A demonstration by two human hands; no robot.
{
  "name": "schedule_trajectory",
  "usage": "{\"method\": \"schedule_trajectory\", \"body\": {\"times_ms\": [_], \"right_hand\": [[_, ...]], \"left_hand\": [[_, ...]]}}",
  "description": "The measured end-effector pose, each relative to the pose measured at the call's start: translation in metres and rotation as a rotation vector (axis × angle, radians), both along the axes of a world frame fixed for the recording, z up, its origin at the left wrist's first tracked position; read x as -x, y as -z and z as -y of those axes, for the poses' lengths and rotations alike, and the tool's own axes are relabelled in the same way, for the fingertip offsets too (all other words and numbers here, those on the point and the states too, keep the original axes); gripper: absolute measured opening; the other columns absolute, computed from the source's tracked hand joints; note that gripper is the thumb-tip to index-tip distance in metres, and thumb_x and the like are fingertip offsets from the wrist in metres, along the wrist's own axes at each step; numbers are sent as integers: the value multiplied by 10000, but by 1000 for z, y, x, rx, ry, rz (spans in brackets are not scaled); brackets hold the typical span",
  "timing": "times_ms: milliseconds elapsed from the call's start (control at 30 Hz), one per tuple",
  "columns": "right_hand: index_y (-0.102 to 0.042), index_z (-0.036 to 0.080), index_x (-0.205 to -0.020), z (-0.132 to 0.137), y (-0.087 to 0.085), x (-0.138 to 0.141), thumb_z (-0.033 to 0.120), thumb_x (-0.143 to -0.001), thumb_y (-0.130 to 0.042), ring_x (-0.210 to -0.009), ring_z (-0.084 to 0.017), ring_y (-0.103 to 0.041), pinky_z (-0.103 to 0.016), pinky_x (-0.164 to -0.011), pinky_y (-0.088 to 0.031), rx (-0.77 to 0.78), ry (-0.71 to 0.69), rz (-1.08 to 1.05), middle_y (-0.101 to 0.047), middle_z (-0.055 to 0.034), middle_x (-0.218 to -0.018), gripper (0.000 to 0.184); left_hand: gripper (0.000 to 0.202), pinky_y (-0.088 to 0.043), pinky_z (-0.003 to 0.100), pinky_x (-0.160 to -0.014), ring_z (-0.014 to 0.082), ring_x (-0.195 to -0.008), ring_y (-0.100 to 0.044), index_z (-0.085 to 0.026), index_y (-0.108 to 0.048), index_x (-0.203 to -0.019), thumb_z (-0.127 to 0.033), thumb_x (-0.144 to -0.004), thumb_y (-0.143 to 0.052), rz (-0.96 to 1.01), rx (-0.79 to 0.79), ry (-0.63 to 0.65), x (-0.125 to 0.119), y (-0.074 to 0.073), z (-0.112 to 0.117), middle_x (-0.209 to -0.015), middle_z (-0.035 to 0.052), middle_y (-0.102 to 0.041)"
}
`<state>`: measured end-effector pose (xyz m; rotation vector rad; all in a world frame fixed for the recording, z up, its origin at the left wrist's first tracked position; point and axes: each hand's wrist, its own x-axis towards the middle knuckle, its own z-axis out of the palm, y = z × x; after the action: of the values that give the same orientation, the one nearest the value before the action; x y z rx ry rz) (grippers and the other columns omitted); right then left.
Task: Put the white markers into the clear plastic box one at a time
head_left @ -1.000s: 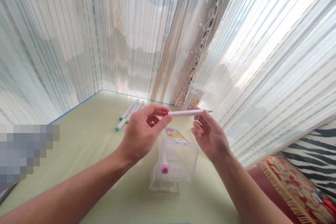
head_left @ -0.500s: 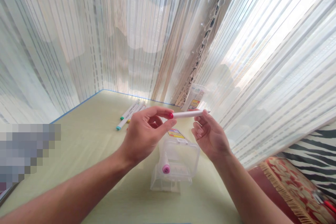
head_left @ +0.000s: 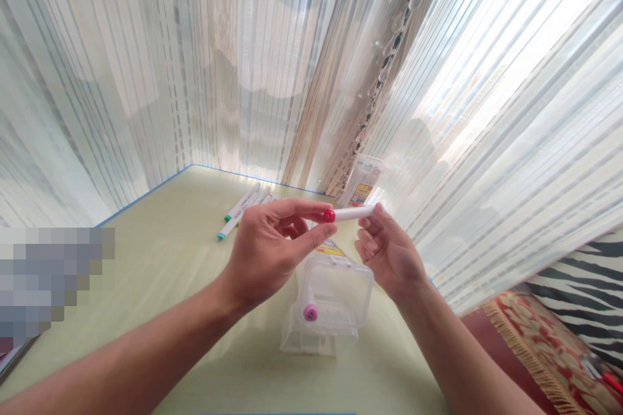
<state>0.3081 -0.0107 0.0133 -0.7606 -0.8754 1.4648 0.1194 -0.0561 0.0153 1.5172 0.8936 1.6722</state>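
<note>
- A pale green bench with a blue edge spreads across the lower half of the frame.
- Sheer striped curtains fill the upper frame, brightest at upper right; one string of clear beads slants down them, right of centre.
- At lower right, zebra-striped fabric shows beside a red-and-beige fringed cloth.
- Two hands, one marker between them: the red-ended marker is in the air at the centre of the frame, nearly level.
- The left hand has thumb and index fingers clamped on its red end; the right hand pinches the opposite end, the other fingers curled.
- Two clear plastic containers: an open box at lower centre, and a labelled case standing behind the hands.
- One pink-ended marker at the open box, its end facing the camera.
- At least three loose markers left of centre, one green-ended, one teal-ended; the left hand partly hides the group.
</note>
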Motion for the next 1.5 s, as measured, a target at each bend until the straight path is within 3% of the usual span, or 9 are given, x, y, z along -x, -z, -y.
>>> {"method": "schedule_trajectory", "body": {"times_ms": [667, 1067, 1267, 1500], "right_hand": [[-632, 170, -725, 1, -1, 1, 384, -695, -823, -359, -25, -362, -167, -343, -314, 76, -35, -89, -610, 38, -591, 288], [-637, 167, -744, 0, 0, 0, 365, -644, -865, -346, -26, -390, -156, -340, -319, 29, 18, -107, -630, 33, -586, 318], [-642, 166, -719, 0, 2, 0, 390, -635, -870, -345, -26, -405, -153, -339, -324, -6, 25, -99, -629, 34, -581, 331], [-642, 165, -721, 0, 3, 0, 391, -654, -860, -350, -31, -413, -158, -335, -320, -22, 10, -98, -606, 44, -570, 321]], "left_hand": [[186, -603, 322, -669, 207, -791, -718, -229, -792, -929, -243, -744, -780, 23, -22, 27, -4, -8, 8, -875, 49, -777], [160, -584, 251, -613, 156, -696, -708, -221, -770, -892, -224, -733, -792, 27, -7, 56, -1, -4, 3, -808, 19, -764], [174, -570, 248, -636, 166, -746, -709, -194, -750, -916, -225, -746, -776, 31, 37, 51, 2, 0, -3, -829, 41, -761], [265, -553, 232, -607, 139, -690, -676, -181, -738, -956, -185, -699, -801, 22, 63, 47, 4, 3, -6, -817, 34, -746]]}}
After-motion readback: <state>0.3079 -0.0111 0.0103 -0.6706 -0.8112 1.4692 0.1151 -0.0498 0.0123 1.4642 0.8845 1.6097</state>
